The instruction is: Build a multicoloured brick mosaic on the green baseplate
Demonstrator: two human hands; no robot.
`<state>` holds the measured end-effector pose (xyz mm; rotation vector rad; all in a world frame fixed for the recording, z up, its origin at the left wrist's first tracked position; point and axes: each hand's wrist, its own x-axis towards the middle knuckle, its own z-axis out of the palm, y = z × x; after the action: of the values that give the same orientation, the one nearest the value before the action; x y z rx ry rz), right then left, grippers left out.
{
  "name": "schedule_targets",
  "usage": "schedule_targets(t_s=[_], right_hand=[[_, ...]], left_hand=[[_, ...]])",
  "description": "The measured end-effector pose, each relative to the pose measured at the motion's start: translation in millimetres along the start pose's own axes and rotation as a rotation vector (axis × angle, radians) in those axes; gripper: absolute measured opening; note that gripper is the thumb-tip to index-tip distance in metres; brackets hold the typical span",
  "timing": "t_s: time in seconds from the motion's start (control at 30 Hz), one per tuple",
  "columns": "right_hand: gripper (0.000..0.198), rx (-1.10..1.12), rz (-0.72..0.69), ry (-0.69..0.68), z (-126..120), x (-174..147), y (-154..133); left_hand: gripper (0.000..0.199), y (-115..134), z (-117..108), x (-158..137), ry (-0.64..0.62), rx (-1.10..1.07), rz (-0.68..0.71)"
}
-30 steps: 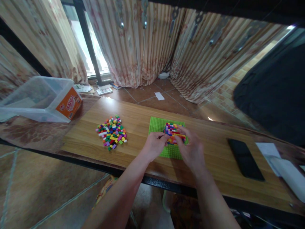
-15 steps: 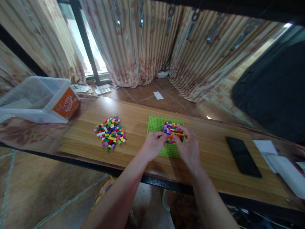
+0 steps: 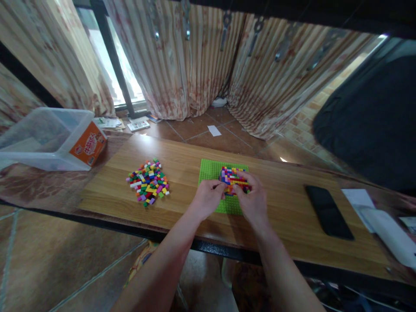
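A many-coloured block of stacked toy bricks (image 3: 231, 174) stands on a bright green studded baseplate (image 3: 208, 168). At its front left corner is my left hand (image 3: 209, 198), thumb and fingers pinched together; whatever lies between the fingertips is too small to make out. My right hand (image 3: 254, 197) grips the build from the right, its fingers curled over the far side and its thumb against the front. Both hands cover part of the build and of the plate. Off to the left lies a loose heap of small coloured bricks (image 3: 150, 180).
A clear plastic bin (image 3: 48, 162) with an orange label sits at the far left. On the right of the wooden board (image 3: 182, 149) lies a black phone (image 3: 329, 212), with white paper (image 3: 357, 201) and a white object (image 3: 388, 236) beyond it. Curtains hang behind.
The view has shifted slightly, so everything sits a little further left. Both hands keep nearly the same pose at the brick build.
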<state>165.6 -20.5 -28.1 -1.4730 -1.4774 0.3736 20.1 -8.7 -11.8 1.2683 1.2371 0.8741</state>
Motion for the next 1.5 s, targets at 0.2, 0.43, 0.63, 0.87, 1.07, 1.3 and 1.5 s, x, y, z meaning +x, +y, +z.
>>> schedule_targets(t_s=[0.2, 0.43, 0.63, 0.87, 1.07, 1.3, 1.5], right_hand=[[0.030, -0.051, -0.003, 0.036, 1.8, -0.7, -0.2], [0.027, -0.072, -0.029, 0.052, 5.0, -3.6, 1.0], [0.027, -0.081, -0.044, 0.033, 4.6, -3.0, -0.1], [0.026, -0.085, -0.049, 0.032, 5.8, -2.3, -2.3], [0.024, -0.051, -0.012, 0.031, 0.0, -0.3, -2.8], [0.022, -0.037, -0.155, 0.061, -1.3, -3.8, -17.3], [0.021, -0.038, -0.281, -0.152, 4.3, -11.1, -29.2]], left_hand=[[0.037, -2.6, 0.0, 0.6, 0.006, 0.006, 0.006], [0.039, -2.4, 1.0, 0.2, 0.015, 0.009, 0.024], [0.038, -2.3, 1.0, 0.2, 0.018, 0.008, 0.034], [0.026, 3.4, -1.8, 0.5, 0.053, -0.147, -0.078], [0.033, 18.8, -12.4, -1.8, 0.065, -0.541, -0.267], [0.054, 22.3, -9.1, -0.9, -0.075, -0.674, -0.345], [0.054, 17.0, -5.0, -1.9, -0.055, -0.662, -0.264]])
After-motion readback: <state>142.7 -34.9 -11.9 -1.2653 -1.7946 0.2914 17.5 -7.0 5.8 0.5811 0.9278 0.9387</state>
